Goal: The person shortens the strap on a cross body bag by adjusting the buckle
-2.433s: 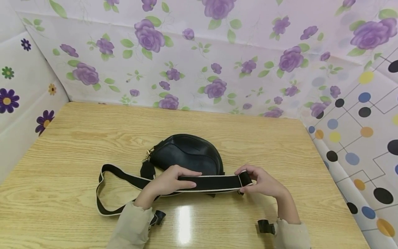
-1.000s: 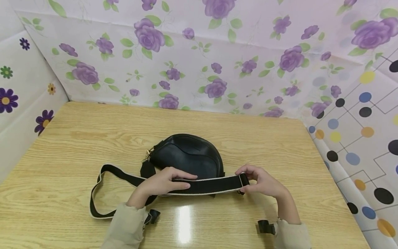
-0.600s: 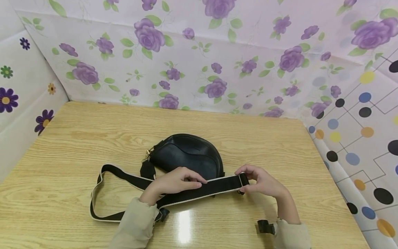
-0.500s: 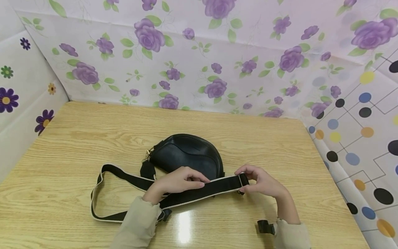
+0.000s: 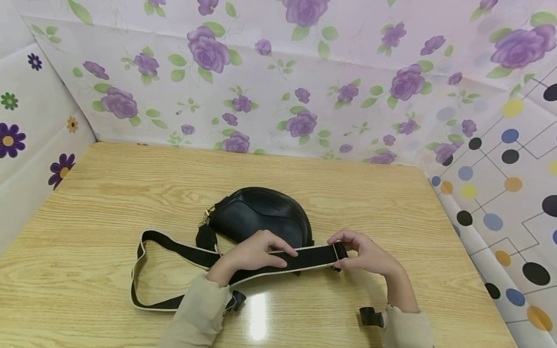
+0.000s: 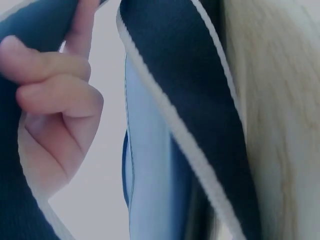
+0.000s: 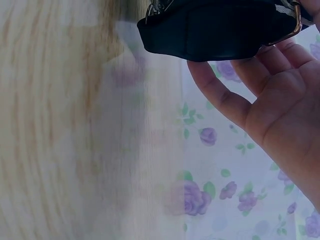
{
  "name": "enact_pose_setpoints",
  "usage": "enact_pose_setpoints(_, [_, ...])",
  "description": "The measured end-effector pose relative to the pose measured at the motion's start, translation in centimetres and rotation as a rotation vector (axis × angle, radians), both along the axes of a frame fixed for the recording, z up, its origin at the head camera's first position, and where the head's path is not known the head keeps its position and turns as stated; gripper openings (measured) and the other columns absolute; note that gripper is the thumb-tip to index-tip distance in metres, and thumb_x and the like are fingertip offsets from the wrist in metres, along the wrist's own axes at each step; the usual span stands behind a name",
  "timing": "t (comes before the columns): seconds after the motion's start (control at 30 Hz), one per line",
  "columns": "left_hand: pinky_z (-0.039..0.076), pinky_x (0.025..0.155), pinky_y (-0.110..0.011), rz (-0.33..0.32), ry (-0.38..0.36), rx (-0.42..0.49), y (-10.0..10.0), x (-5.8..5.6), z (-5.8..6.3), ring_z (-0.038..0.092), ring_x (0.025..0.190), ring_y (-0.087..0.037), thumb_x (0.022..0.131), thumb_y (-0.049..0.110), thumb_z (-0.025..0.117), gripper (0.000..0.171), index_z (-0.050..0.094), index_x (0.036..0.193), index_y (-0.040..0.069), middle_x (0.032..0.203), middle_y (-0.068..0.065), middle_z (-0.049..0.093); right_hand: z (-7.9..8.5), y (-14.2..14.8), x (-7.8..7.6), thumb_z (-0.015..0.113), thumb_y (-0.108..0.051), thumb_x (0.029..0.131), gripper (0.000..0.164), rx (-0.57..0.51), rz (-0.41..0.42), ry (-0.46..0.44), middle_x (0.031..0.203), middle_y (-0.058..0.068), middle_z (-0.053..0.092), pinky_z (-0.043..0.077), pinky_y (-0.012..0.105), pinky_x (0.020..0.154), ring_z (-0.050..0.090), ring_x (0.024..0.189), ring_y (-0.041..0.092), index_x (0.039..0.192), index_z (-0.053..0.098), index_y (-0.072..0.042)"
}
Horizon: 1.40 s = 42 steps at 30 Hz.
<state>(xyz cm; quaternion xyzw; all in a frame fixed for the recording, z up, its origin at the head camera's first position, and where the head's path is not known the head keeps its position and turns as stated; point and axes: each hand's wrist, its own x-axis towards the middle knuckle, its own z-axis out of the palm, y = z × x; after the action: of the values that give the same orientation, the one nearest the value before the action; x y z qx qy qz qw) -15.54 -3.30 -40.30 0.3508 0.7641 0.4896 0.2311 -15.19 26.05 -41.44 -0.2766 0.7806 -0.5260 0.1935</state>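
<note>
A black half-moon bag (image 5: 261, 217) lies on the table, with gold clasps at its left end. In front of it runs a wide black strap with white edges (image 5: 315, 257). My left hand (image 5: 258, 252) pinches the strap between thumb and fingers near its middle; in the left wrist view, fingers (image 6: 60, 95) curl against the strap. At the strap's right end, my right hand (image 5: 367, 255) grips the folded part by the metal slider buckle (image 5: 335, 251). The right wrist view shows a dark strap end piece (image 7: 210, 30) above the fingers and a gold-coloured ring.
The rest of the strap forms a loose loop (image 5: 136, 270) on the wooden table (image 5: 130, 193), left of the left hand. Black pieces (image 5: 371, 316) sit by both beige sleeves. Flower-printed sheeting (image 5: 270, 96) stands behind the table, with dotted sheeting (image 5: 500, 222) at right.
My left hand first slid leftward along the strap, then moved back right toward the buckle. The strap's loop shifted with it. The right hand stayed in place, and the bag did not move.
</note>
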Motion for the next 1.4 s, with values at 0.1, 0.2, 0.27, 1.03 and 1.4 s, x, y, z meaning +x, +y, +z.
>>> enact_pose_setpoints(0.1, [0.042, 0.086, -0.027, 0.005, -0.007, -0.001, -0.3, 0.0, 0.2, 0.053, 0.105, -0.016, 0.081, 0.006, 0.064, 0.023, 0.067, 0.104, 0.006, 0.108, -0.003, 0.062, 0.0, 0.0, 0.0, 0.068, 0.001, 0.075, 0.036, -0.001, 0.005, 0.002, 0.104, 0.017, 0.054, 0.045, 0.034, 0.076, 0.058, 0.084, 0.022, 0.108, 0.054, 0.001])
enact_pose_setpoints(0.2, [0.042, 0.086, -0.026, -0.002, -0.006, 0.004, -0.6, 0.0, 0.4, 0.052, 0.106, -0.016, 0.081, 0.005, 0.064, 0.023, 0.067, 0.104, 0.005, 0.108, -0.003, 0.062, 0.0, 0.0, -0.1, 0.068, 0.001, 0.075, 0.036, -0.006, 0.010, 0.005, 0.104, 0.017, 0.053, 0.045, 0.034, 0.076, 0.058, 0.084, 0.022, 0.108, 0.054, 0.001])
enact_pose_setpoints(0.27, [0.042, 0.086, -0.026, -0.017, 0.001, 0.013, -0.7, -0.1, 0.3, 0.053, 0.105, -0.017, 0.081, 0.004, 0.064, 0.024, 0.067, 0.105, 0.003, 0.108, -0.005, 0.062, 0.0, -0.1, -0.1, 0.068, 0.001, 0.075, 0.036, -0.008, 0.014, 0.007, 0.104, 0.017, 0.053, 0.045, 0.034, 0.076, 0.058, 0.083, 0.022, 0.108, 0.054, 0.001])
enact_pose_setpoints(1.03, [0.043, 0.083, -0.024, -0.066, 0.024, 0.014, -2.2, -0.1, 0.5, 0.054, 0.103, -0.016, 0.081, 0.005, 0.064, 0.025, 0.066, 0.106, 0.001, 0.107, -0.007, 0.062, -0.1, 0.0, -0.1, 0.069, 0.004, 0.073, 0.039, -0.023, 0.049, 0.048, 0.103, 0.012, 0.055, 0.044, 0.036, 0.075, 0.058, 0.081, 0.020, 0.109, 0.055, -0.001])
enact_pose_setpoints(1.4, [0.040, 0.062, -0.020, -0.059, 0.010, 0.012, -2.7, -0.2, -0.1, 0.052, 0.073, -0.004, 0.081, 0.005, 0.064, 0.025, 0.066, 0.106, 0.003, 0.106, -0.006, 0.063, 0.0, -0.2, 0.1, 0.070, 0.000, 0.073, 0.039, -0.001, 0.064, 0.056, 0.105, 0.013, 0.055, 0.043, 0.035, 0.078, 0.057, 0.084, 0.020, 0.110, 0.055, -0.001])
